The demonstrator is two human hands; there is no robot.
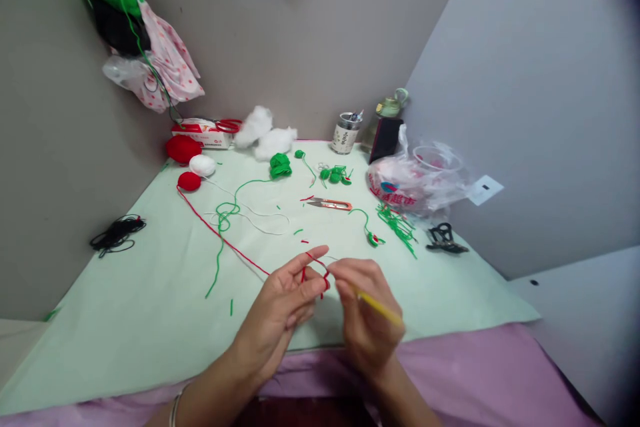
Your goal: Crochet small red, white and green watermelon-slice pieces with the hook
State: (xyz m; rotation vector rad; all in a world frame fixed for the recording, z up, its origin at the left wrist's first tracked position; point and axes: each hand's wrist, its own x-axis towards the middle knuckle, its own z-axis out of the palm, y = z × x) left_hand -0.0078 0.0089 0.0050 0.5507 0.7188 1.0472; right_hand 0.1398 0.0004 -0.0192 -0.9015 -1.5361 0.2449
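Observation:
My left hand (287, 300) pinches a small loop of red yarn (326, 280) between thumb and fingers, with its index finger stretched out and the strand running over it. From there the strand (230, 243) leads across the table to a red yarn ball (189, 181) at the back left. My right hand (367, 307) is closed on a yellow-handled crochet hook (380, 309), whose tip end is at the red loop. The hands are close together above the table's front part. Thread snips (333, 204) with orange handles lie beyond them.
Green yarn (281, 165), white stuffing (273, 140) and a pen tin (346, 133) stand along the back. Green scraps (397, 227), a plastic bag (420, 177) and a black clip (445, 239) are right; black cord (117, 235) is left. A yarn bag (170, 63) hangs upper left.

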